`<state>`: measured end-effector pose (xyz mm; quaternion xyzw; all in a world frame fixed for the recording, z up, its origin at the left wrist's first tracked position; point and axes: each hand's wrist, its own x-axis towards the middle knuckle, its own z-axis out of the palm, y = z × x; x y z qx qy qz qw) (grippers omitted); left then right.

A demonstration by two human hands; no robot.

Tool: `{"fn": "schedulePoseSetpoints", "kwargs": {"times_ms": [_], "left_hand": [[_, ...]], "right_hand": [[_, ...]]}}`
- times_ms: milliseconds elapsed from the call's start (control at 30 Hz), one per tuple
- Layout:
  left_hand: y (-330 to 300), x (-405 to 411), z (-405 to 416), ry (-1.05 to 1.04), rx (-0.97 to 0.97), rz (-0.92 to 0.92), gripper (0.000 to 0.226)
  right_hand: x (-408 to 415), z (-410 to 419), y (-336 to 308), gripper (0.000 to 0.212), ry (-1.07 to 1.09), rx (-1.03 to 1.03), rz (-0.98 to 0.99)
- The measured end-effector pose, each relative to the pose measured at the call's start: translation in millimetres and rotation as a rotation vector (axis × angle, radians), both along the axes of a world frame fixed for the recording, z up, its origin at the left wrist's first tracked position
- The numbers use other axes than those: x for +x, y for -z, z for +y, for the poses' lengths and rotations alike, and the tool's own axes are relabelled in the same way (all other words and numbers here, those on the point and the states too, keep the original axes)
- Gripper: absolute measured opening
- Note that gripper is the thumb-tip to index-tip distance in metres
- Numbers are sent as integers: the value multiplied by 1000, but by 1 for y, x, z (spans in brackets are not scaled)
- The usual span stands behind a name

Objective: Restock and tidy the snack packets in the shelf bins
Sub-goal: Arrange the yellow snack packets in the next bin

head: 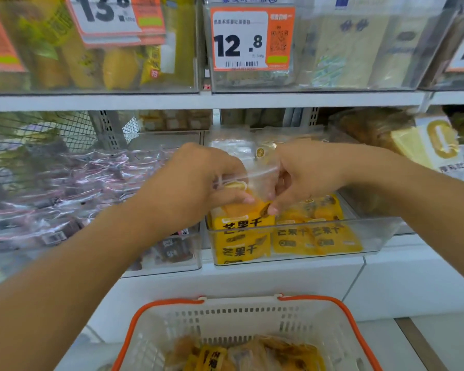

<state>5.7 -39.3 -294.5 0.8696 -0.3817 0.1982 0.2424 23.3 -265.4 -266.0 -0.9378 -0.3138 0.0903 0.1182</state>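
Note:
A yellow mango snack packet [241, 214] with a clear top stands upright at the left end of a clear plastic shelf bin [381, 236]. My left hand [198, 180] grips its top from the left. My right hand [303, 175] pinches the same clear top from the right, fingertips down on the packet. More yellow packets [316, 236] lie in the same bin, seen through its front wall. Below, a white basket with an orange rim [343, 306] holds several more yellow and clear packets [249, 354].
The bin to the left holds pinkish clear packets [73, 183]. An upper shelf carries clear bins with price tags, one reading 12.8 [252, 38]. Bread-like packs [423, 143] sit at the right. A white shelf base [252, 279] runs below the bins.

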Motion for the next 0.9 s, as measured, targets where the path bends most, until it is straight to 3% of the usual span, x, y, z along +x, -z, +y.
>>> {"fn": "schedulePoseSetpoints", "kwargs": {"times_ms": [133,233,333,600,767,833,900], "left_hand": [[-2,6,1,14,136,-4,31],[8,8,2,3,108,37,32],[17,12,-1,-25,199,-13,38],[29,11,-6,-60,240,24,36],[23,10,-3,-50,184,-80,53],[16,9,-2,-100,85,-82,57],[7,7,-4,-124,41,-53,58]], "right_hand": [[-6,2,-7,14,17,194,141],[-4,7,1,15,40,105,153],[-3,13,11,16,65,1,136],[-2,20,28,17,116,-108,175],[-2,-6,-4,23,195,-116,442],[7,-33,-21,23,287,-52,396],[25,-60,-22,22,424,3,219]]}}
